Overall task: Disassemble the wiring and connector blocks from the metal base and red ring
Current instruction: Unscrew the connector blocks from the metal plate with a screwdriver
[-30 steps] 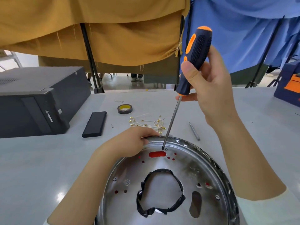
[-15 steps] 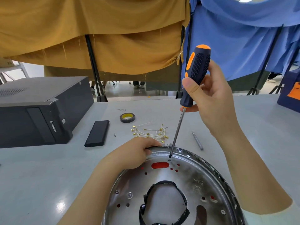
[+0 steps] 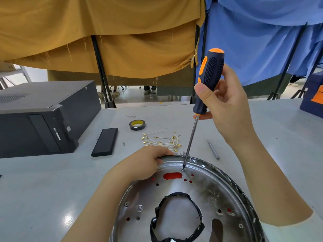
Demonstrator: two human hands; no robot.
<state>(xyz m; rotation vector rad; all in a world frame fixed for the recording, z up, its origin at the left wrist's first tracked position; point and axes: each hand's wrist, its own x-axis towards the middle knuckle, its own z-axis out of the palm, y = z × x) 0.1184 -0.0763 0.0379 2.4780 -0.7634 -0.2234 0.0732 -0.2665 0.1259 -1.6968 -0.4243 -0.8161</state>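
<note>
One brand reads clearly — "lenovo", in pale letters running down the front panel of the black computer case (image 3: 43, 117) on the desk (image 3: 35, 180).

Mustard cloth (image 3: 108, 41) and blue cloth (image 3: 258, 37) hang on black poles (image 3: 101, 74) behind a grey table (image 3: 35, 186).

shiny metal base (image 3: 201, 193), red ring (image 3: 172, 176) beneath

Workshop bay: grey counter (image 3: 52, 186), cloth partitions (image 3: 122, 41) on stands, desktop PC (image 3: 40, 116), tape roll (image 3: 137, 125), loose terminal wires (image 3: 162, 141).
</note>
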